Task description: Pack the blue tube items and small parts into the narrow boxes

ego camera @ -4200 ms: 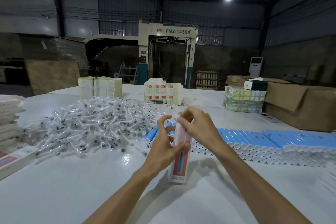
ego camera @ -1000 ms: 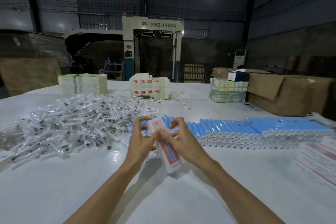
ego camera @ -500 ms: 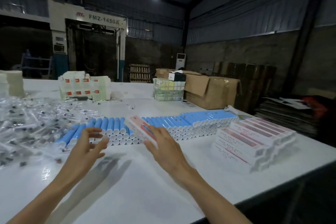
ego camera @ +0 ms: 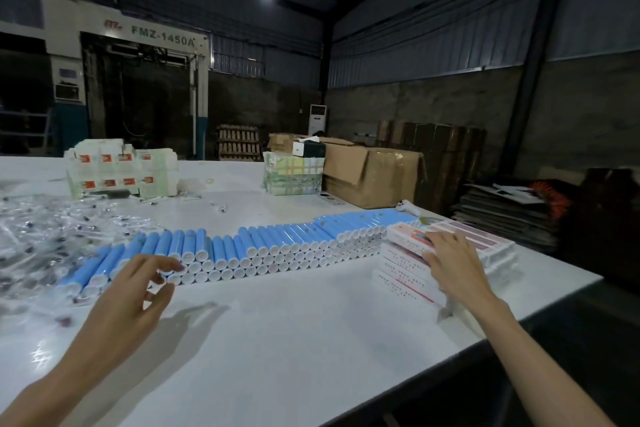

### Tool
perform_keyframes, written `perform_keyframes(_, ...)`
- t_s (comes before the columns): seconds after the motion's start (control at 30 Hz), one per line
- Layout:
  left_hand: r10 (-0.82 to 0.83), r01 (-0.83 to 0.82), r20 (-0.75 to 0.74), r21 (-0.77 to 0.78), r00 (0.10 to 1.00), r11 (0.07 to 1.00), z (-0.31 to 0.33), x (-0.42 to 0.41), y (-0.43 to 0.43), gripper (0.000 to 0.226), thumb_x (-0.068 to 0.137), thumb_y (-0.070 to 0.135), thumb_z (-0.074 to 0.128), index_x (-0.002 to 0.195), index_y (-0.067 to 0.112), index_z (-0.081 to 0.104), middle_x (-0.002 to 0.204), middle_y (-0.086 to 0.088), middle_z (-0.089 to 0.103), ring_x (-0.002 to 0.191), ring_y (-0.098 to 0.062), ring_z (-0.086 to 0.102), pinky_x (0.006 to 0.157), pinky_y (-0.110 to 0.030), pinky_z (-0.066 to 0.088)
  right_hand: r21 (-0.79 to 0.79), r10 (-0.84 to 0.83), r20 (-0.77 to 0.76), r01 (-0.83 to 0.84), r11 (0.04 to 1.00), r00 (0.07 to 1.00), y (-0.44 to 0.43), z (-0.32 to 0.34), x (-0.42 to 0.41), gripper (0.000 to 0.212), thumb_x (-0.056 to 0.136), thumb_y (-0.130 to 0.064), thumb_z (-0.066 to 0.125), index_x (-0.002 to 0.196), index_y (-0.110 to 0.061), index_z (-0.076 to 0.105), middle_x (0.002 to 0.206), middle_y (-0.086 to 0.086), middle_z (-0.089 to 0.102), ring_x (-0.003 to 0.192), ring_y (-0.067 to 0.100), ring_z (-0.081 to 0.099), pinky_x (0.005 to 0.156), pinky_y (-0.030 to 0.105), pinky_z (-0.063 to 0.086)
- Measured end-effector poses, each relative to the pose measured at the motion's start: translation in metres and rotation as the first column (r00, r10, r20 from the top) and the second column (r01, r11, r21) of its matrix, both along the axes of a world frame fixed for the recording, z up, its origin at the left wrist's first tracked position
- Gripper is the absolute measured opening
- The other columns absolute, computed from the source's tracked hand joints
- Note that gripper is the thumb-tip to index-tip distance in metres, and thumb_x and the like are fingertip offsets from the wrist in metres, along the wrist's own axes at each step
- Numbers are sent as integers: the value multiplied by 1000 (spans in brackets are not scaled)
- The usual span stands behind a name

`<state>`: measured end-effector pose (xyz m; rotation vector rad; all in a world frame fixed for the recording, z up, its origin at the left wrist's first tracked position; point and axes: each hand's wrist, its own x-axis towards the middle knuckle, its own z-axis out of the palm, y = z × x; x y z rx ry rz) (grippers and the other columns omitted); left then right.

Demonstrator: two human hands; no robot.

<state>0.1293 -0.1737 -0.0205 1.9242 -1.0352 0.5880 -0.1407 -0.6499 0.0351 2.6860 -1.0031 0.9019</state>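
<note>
A long stacked row of blue tubes (ego camera: 263, 246) with white caps runs across the white table (ego camera: 277, 340). My left hand (ego camera: 138, 291) hovers at the row's left end, fingers loosely bent, fingertips at the caps, holding nothing. At the right, a stack of narrow white and red boxes (ego camera: 485, 246) sits near the table's edge. My right hand (ego camera: 450, 260) lies flat on the top box of that stack. A heap of small parts in clear wrappers (ego camera: 52, 236) covers the table's left side.
Folded white cartons (ego camera: 121, 166) and a bundle of printed packs (ego camera: 292, 173) stand at the back. A brown cardboard box (ego camera: 374, 177) sits behind the tubes. The table's right edge (ego camera: 519, 319) drops off to a dark floor with flattened cardboard (ego camera: 502, 215).
The view has swung right. My right hand has carried the packed narrow box to the stack at the right and set it on top. My left hand has moved to the blue tubes.
</note>
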Motion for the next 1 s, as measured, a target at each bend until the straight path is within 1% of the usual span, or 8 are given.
perform_keyframes(0.13,-16,15,26,32,1000,999,3,0,2,53,96,2,70,113,51,58,121,22,57,101,-1,60,77,-7,46,-41,-67,-87,64,997,994,-11,-3,-5,42,107,-31,54,148,-25,52,149,0,55,136,21,44,116,40,35)
perform_keyframes(0.33,-17,15,26,60,1000,998,4,-5,4,50,97,3,70,113,49,61,121,27,55,105,-2,59,77,-7,46,-79,-106,-144,96,992,984,-8,-3,-2,41,107,-31,52,147,-23,51,149,3,53,137,23,46,117,40,36)
perform_keyframes(0.47,28,-31,37,89,999,996,7,-8,3,42,98,6,70,111,46,62,119,27,58,102,-2,62,75,-21,52,-108,-6,36,10,994,999,20,6,17,40,101,-30,62,137,-14,61,139,10,59,128,31,52,109,47,42)
perform_keyframes(0.57,64,-68,40,104,997,992,14,-13,4,33,102,12,67,111,44,62,110,25,63,97,-6,64,74,-31,57,-63,260,199,-253,965,945,78,12,62,20,101,-21,63,118,-13,71,115,4,68,109,28,59,94,45,46)
perform_keyframes(0.7,130,-126,-25,136,991,983,29,-18,17,18,107,20,60,116,34,66,103,18,68,90,-3,65,80,-36,58,206,569,330,-645,735,754,187,0,137,10,103,-24,61,105,-27,70,92,-15,68,84,5,62,75,34,49)
perform_keyframes(0.8,249,-240,-36,169,968,956,41,-15,46,17,107,25,57,121,30,67,103,17,69,85,-2,63,82,-35,56,372,691,434,-813,447,578,268,-18,185,16,102,-23,64,89,-24,71,72,-5,68,68,9,63,64,25,48)
perform_keyframes(0.87,352,-341,-15,208,936,917,45,-13,74,18,106,28,57,121,32,66,104,15,69,87,-7,65,81,-35,54,449,734,464,-846,287,496,317,-30,206,19,102,-23,64,86,-24,73,71,-3,68,61,5,60,58,17,43)
perform_keyframes(1.0,561,-552,63,294,826,780,45,-8,151,19,105,28,59,123,30,65,110,12,70,99,-13,66,83,-37,55,518,758,506,-847,115,412,370,-54,228,21,101,-13,67,82,-21,73,67,7,66,56,6,54,64,35,50)
